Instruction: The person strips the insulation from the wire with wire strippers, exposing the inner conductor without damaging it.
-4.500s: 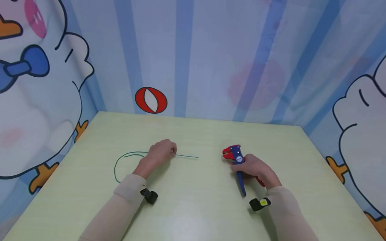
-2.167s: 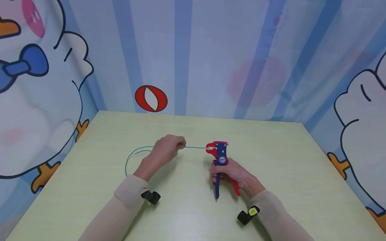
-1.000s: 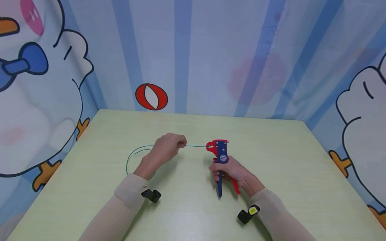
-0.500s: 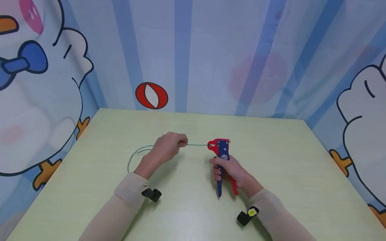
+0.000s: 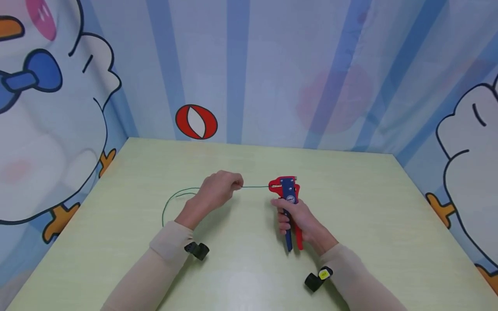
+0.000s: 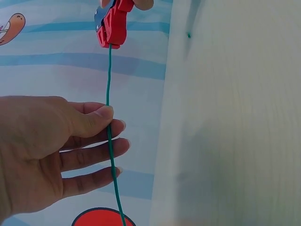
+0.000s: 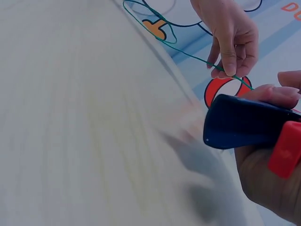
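Note:
My left hand (image 5: 216, 188) pinches a thin green wire (image 6: 109, 80) between thumb and forefinger, the other fingers spread behind it. The wire runs straight right into the red jaws of a blue-and-red wire stripper (image 5: 288, 188); its tip is hidden inside. My right hand (image 5: 301, 218) grips the stripper by both handles, which are squeezed nearly together. In the right wrist view, the blue handle (image 7: 249, 123) and red handle (image 7: 286, 149) stick out past the fingers. The wire's slack loops to the left of my left hand.
Both hands are over a pale yellow-green table (image 5: 249, 276). A small green speck (image 6: 189, 35) shows on it in the left wrist view. Behind stands a blue striped cloth backdrop (image 5: 264, 77) with printed cartoon figures. Each wrist wears a small black camera (image 5: 197, 250).
My right hand brought the stripper left to the wire, and the wire's end went into its jaws. Since then the handles have been squeezed closer and the jaws have closed on the wire.

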`<state>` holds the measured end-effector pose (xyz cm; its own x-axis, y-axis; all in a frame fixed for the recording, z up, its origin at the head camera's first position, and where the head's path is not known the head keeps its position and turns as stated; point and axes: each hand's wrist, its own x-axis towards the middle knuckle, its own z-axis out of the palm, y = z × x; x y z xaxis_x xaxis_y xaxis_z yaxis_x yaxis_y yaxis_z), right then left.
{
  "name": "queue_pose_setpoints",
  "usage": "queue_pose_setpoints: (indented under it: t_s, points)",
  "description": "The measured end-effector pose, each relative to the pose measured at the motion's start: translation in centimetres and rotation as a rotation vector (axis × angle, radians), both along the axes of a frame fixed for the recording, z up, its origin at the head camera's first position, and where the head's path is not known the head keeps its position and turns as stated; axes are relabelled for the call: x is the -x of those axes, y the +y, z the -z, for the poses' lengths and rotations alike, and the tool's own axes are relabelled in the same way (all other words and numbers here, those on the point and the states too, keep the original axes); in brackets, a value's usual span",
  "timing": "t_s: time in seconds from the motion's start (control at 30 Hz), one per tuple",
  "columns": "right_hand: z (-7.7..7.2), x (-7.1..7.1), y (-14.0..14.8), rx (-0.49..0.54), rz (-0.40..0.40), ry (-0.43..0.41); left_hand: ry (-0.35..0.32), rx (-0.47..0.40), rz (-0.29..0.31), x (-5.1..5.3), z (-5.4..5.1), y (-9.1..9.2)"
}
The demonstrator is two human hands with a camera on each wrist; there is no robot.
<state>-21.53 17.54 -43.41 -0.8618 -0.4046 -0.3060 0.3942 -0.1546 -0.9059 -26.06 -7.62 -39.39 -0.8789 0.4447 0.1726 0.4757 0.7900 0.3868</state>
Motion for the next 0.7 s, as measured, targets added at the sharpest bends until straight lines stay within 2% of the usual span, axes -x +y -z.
queue_pose_setpoints:
  t_s: [0.17, 0.4, 0.7]
  points:
    - [0.0, 0.0, 0.1, 0.009, -0.032, -0.001, -0.006, -0.006, -0.012, 0.1, 0.1, -0.2]
    - [0.0, 0.2, 0.7, 0.018, -0.022, 0.001, -0.032, -0.017, -0.047, 0.2, -0.1, -0.4]
    - [-0.1, 0.7, 1.7, 0.003, -0.003, -0.009, -0.021, -0.006, -0.043, 0.3, 0.2, -0.4]
